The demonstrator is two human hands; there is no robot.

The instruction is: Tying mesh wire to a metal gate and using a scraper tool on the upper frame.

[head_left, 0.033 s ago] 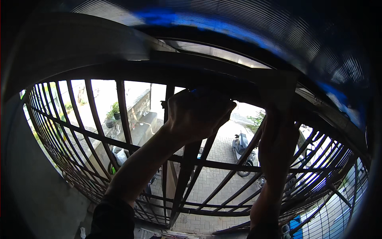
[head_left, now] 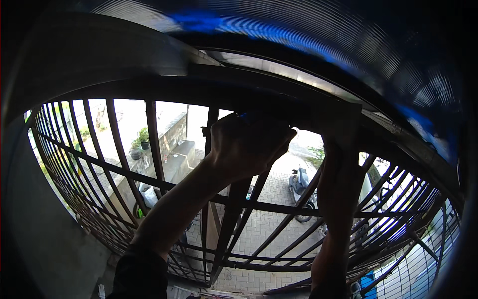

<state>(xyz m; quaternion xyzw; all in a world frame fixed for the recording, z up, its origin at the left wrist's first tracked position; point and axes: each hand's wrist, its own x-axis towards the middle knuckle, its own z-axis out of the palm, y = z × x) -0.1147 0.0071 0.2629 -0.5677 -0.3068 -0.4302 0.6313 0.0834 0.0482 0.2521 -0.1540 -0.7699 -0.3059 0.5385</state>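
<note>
While your left hand [head_left: 251, 144] is clenched just below the dark overhead beam [head_left: 214, 92], shadow hides whatever it may be gripping, so its hold cannot be told. Your right hand [head_left: 339, 174], raised well to its right, grasps the lower end of a flat dark piece [head_left: 343, 122], which stands up against the beam; your fingers there are mostly in shadow. Any marking on that piece is lost in the dark, and any lettering on the grey scooter [head_left: 300, 184] beyond is too small to read.

In your way, a dark metal grille [head_left: 284, 207] bars the view outside, and your left forearm crosses in front of it. Through it you see paving [head_left: 254, 234], a potted plant [head_left: 144, 135] on a ledge and a white bag [head_left: 148, 194]. Ribbed blue sheeting [head_left: 318, 40] hangs over you; wire mesh [head_left: 423, 259] lies lower right.
</note>
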